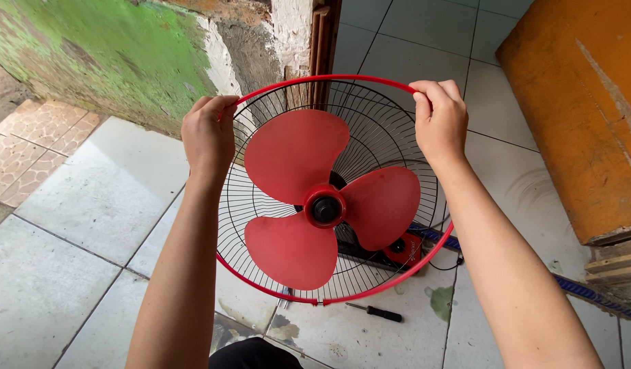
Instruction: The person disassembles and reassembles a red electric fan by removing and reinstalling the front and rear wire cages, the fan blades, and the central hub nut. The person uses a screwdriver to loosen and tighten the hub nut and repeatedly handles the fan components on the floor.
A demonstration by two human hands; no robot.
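Red plastic edged the wire fan guard (370,137), and both hands were closed on that red rim ring (343,79) near its top: the left hand (207,137) at the upper left, the right hand (440,121) at the upper right, with the fingers (431,92) of each curled over the ring and clamped on it. The guard was held upright in front of the person, above a tiled floor (90,205), with the three red fan blades (315,205) and the dark hub cap (325,209) in its middle. Behind its lower edge lay the red fan base (405,250), and a screwdriver (375,312) with a black handle lay on the tiles just below. A mossy green wall (110,55) stood at the left and an orange slab (575,116) at the right. The guard looked light but springy; its thin wires would likely bend if squeezed, so the stiffer rim seemed the sound place to grip, with hands well apart for balance. The blades appeared to be thin plastic and easily cracked.
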